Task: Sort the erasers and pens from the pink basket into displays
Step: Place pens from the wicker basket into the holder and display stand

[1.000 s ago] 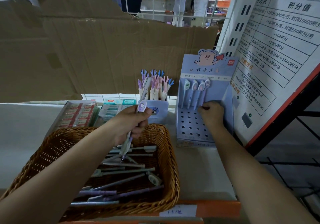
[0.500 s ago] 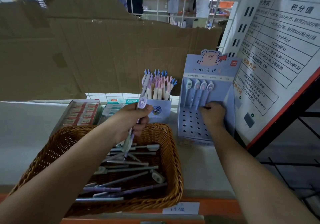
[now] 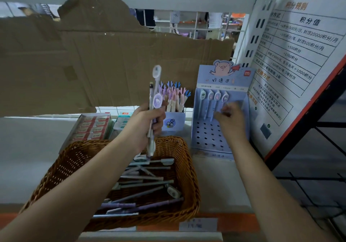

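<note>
From the head camera, the right hand [image 3: 230,122] is smeared with motion blur. It is up against the pale blue cardboard pen display [image 3: 204,136] with the pig on its header, its fingertips lost in the blur at the foot of the four charm-topped pens [image 3: 217,97] standing there. I cannot tell whether it pinches one of them or only touches. The hand also hides the lower barrel of the pen nearest it.

The left hand [image 3: 148,122] is clenched round a bundle of pale pens [image 3: 156,99], with the fingers wrapped about the middle, so that stretch of the barrels is covered. The bundle stands nearly upright, its long axis vertical. The oval tops point up above the thumb, one purple and one white that rises higher, and the tips point down out of the fist.

Directly below that fist sits the brown woven wicker basket [image 3: 188,168], its near-left corner hidden behind the forearm. The loose pens [image 3: 146,183] in it lie mostly crosswise, overlapping, too tangled to count.

Beyond the left hand is a tray of red-and-white eraser boxes [image 3: 93,127], partly cut off by the wrist. Between the two hands, a little farther back, a small blue tub [image 3: 173,123] holds hand-topped pens [image 3: 173,93].
</note>
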